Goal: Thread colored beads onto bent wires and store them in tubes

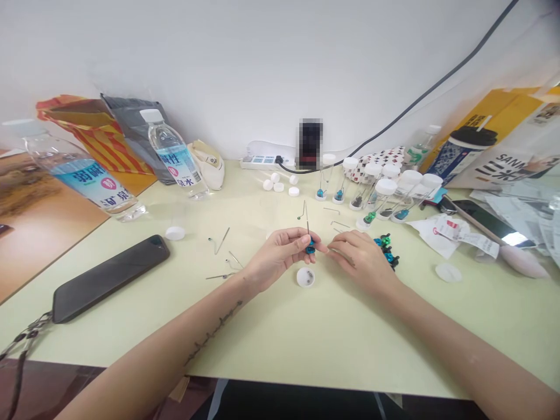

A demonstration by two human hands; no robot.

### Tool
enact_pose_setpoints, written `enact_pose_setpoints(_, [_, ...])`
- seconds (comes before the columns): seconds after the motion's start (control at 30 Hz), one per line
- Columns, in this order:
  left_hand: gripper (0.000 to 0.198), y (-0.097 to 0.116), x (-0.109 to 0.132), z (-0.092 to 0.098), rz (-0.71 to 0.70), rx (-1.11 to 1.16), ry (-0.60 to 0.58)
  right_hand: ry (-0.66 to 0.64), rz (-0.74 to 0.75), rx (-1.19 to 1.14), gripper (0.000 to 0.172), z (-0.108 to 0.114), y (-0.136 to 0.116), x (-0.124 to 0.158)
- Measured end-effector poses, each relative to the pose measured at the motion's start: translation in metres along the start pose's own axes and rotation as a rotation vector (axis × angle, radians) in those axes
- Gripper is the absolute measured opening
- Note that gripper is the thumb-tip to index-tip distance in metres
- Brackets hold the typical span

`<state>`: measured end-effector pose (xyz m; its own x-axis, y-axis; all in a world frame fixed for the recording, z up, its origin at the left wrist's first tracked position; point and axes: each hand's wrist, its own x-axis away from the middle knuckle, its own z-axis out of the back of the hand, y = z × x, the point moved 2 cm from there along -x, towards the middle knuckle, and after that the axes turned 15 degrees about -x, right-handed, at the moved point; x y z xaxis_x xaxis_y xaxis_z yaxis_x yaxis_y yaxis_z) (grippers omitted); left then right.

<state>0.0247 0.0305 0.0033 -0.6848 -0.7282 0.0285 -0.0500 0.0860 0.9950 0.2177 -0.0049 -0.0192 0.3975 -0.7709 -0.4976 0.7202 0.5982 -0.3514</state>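
Note:
My left hand pinches a small blue metal fitting between thumb and fingers. A thin bent metal rod stands up out of it. Close by on the right, my right hand has its fingers drawn together beside the fitting; anything between them is hidden. Below the left fingertips lies a white cap holding tiny dark pieces. Blue, green and black fittings are piled just past my right hand. Beyond its knuckles lie L-shaped hex keys. Several bent rods rest left of my left hand.
Clear tubes with white caps stand at the back right, near loose white caps and a power strip. Water bottles and a phone are on the left. At right are papers, another phone and a cup.

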Motion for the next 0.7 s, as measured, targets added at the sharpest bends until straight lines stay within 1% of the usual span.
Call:
enact_pose_setpoints(0.1, [0.023,0.001,0.000,-0.002,0.018,-0.037,0.030,0.136,-0.049,0.089,0.024,0.016,0.004,-0.003])
enact_pose_setpoints(0.17, [0.024,0.002,-0.001,-0.002,0.042,-0.037,0.033,0.195,-0.142,0.215,0.026,0.033,0.013,-0.003])
enact_pose_setpoints(0.2, [0.025,0.001,-0.001,-0.002,0.052,-0.031,0.032,0.202,-0.218,0.290,0.026,0.042,0.021,-0.002])
enact_pose_setpoints(0.27, [0.026,0.001,-0.001,-0.002,0.065,-0.014,0.029,0.160,-0.414,0.352,0.024,0.060,0.041,0.003])
enact_pose_setpoints(0.3, [0.027,0.000,-0.001,-0.002,0.069,-0.003,0.028,0.127,-0.519,0.326,0.023,0.068,0.052,0.006])
enact_pose_setpoints(0.33, [0.027,-0.001,0.000,-0.002,0.073,0.011,0.027,0.090,-0.627,0.241,0.022,0.074,0.064,0.011])
enact_pose_setpoints(0.37, [0.028,-0.001,0.000,-0.001,0.075,0.030,0.026,0.029,-0.713,0.100,0.020,0.078,0.075,0.015])
enact_pose_setpoints(0.43, [0.028,-0.003,0.000,-0.002,0.078,0.074,0.019,-0.040,-0.732,-0.024,0.021,0.082,0.091,0.020])
enact_pose_setpoints(0.5, [0.028,-0.003,0.001,-0.002,0.073,0.102,0.011,-0.101,-0.729,-0.138,0.021,0.083,0.100,0.022])
enact_pose_setpoints(0.6, [0.027,-0.004,0.001,-0.004,0.050,0.104,0.009,-0.158,-0.732,-0.254,0.020,0.080,0.106,0.022])
enact_pose_setpoints(0.7, [0.022,-0.006,0.000,-0.004,0.027,0.096,0.041,-0.190,-0.729,-0.351,0.019,0.076,0.108,0.020])
